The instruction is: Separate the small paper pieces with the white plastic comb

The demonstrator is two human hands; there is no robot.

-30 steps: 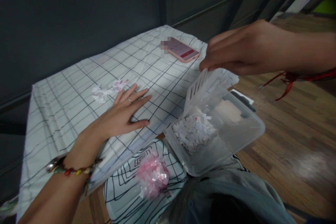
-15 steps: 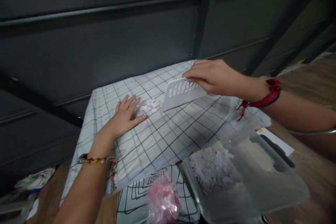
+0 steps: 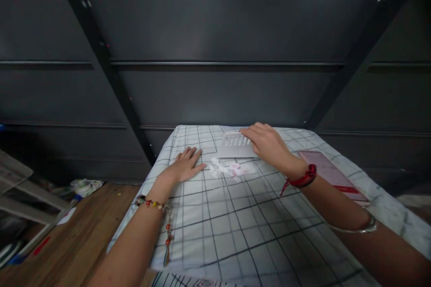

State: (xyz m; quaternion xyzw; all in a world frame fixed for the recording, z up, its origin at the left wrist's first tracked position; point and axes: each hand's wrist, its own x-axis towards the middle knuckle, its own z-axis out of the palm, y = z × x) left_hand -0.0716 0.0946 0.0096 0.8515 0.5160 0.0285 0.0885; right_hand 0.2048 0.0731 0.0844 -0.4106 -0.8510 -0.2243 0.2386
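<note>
My right hand (image 3: 267, 145) grips the upper right part of a white plastic scraper (image 3: 235, 149) with a row of slots along its top. The scraper stands on edge on the checked cloth (image 3: 229, 219). Just in front of its lower edge lies a small heap of white and pink paper scraps (image 3: 227, 168). My left hand (image 3: 186, 163) rests flat on the cloth, fingers spread, its thumb close to the left end of the scraps. It holds nothing.
A pink sheet or flat case with a red band (image 3: 332, 177) lies on the cloth beyond my right forearm. Dark metal panels (image 3: 222, 98) rise behind the table. At lower left are a pale stool-like frame (image 3: 30, 188) and wooden floor (image 3: 90, 219).
My view has swung to the right and up, so the clear box and the pink bag have left it. The scraper now stands behind the scraps instead of to their right.
</note>
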